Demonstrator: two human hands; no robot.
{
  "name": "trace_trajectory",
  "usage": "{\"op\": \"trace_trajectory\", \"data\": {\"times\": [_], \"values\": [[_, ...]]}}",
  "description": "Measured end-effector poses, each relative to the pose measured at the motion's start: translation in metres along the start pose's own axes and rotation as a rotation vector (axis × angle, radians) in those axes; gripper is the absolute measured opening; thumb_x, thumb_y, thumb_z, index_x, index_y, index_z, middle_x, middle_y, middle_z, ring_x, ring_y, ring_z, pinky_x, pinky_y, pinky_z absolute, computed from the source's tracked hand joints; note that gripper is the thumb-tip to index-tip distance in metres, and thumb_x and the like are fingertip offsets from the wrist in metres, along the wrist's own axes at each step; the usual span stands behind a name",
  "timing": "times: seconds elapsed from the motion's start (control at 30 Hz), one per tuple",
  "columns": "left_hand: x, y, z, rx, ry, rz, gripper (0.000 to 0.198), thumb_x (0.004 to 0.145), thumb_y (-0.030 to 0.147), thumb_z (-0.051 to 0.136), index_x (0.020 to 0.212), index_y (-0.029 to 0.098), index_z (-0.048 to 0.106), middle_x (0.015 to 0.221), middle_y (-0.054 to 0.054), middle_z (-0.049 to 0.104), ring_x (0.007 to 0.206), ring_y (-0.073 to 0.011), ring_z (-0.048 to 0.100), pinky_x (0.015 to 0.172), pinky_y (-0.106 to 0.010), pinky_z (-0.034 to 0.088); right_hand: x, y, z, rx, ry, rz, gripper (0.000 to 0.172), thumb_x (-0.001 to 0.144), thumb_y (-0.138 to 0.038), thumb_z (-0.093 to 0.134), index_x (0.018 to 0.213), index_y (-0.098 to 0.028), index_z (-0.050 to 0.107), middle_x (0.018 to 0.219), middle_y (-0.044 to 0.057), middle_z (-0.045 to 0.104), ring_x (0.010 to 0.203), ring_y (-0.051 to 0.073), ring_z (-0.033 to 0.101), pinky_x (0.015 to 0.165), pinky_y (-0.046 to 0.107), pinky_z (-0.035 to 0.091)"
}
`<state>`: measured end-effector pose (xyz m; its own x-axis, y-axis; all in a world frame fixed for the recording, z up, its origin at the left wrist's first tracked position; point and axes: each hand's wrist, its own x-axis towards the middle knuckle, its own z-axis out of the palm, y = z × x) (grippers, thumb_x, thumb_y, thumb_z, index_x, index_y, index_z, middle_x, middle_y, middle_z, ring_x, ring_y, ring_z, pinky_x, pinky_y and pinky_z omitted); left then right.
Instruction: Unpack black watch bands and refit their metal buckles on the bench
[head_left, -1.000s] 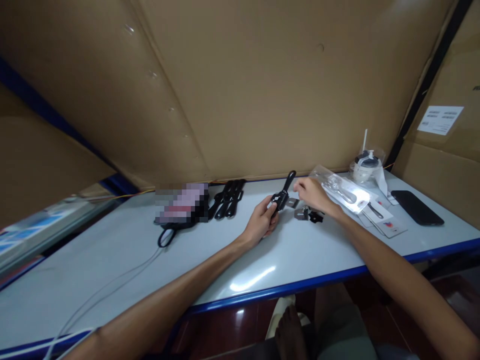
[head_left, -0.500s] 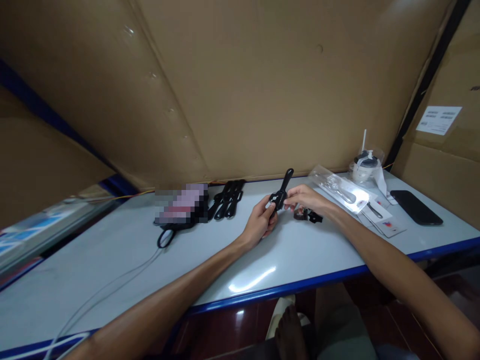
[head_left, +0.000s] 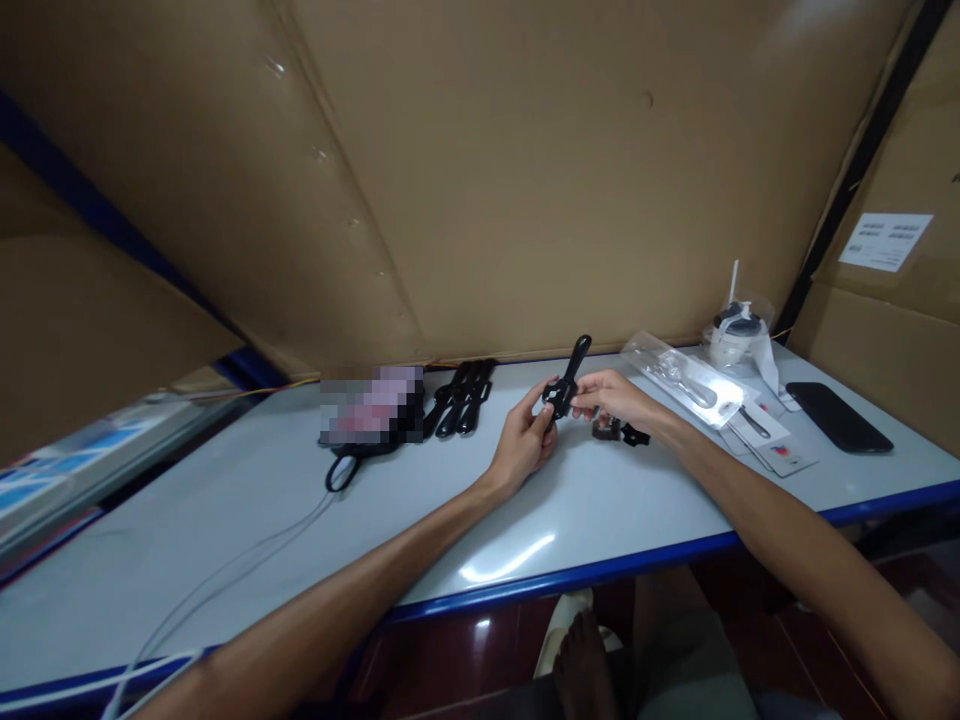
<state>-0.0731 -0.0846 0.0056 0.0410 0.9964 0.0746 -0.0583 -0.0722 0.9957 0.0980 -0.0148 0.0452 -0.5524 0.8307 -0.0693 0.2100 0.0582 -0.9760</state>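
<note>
Over the table's middle, my left hand (head_left: 523,438) is closed around the lower part of a black spokeshave (head_left: 559,395). One of its handles points up and away from me; the other end is hidden by my fingers. At the tool's right edge my right hand (head_left: 611,398) is closed, thumb and fingertips pinching near its middle section. Just under that hand, small dark loose parts (head_left: 634,435) lie on the table; their exact kind is unclear. Several similar black spokeshaves (head_left: 466,405) lie side by side to the left.
On the left sit a blurred-out pink item (head_left: 375,400) and a black loop with a pale cable (head_left: 300,525). To the right are clear plastic packaging (head_left: 679,375), printed cards (head_left: 780,455), a lidded cup with straw (head_left: 733,335) and a black phone (head_left: 840,415). Cardboard walls (head_left: 525,180) enclose the table.
The view has shifted slightly, so everything appears a little further right. Both hands stay on the spokeshave, with only a small change in the left fingers around it.
</note>
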Motion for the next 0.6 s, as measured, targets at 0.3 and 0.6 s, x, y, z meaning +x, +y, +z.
{"op": "trace_trajectory", "data": {"times": [0.3,0.6], "values": [[-0.0002,-0.0021,-0.0006,0.029,0.019,0.035,0.083,0.094,0.043,0.062,0.166,0.018,0.029,0.053,0.012,0.042,0.035,-0.0056,0.025,0.033,-0.017,0.018,0.0026,0.0043,0.0003,0.015,0.002,0.008,0.011,0.084,-0.014,0.067,0.073,-0.016,0.065,0.075,0.002,0.069,0.061,0.011,0.057,0.044,0.019,0.039],[0.0031,-0.0072,-0.0005,0.070,-0.076,0.080,0.082,0.093,0.049,0.066,0.161,0.011,0.038,0.050,0.011,0.042,0.035,-0.0054,0.026,0.034,-0.018,0.022,0.0063,0.0082,0.0001,0.033,0.151,-0.095,0.025,0.094,-0.037,0.072,0.083,-0.014,0.070,0.072,0.005,0.070,0.058,0.012,0.061,0.045,0.020,0.046]]}}
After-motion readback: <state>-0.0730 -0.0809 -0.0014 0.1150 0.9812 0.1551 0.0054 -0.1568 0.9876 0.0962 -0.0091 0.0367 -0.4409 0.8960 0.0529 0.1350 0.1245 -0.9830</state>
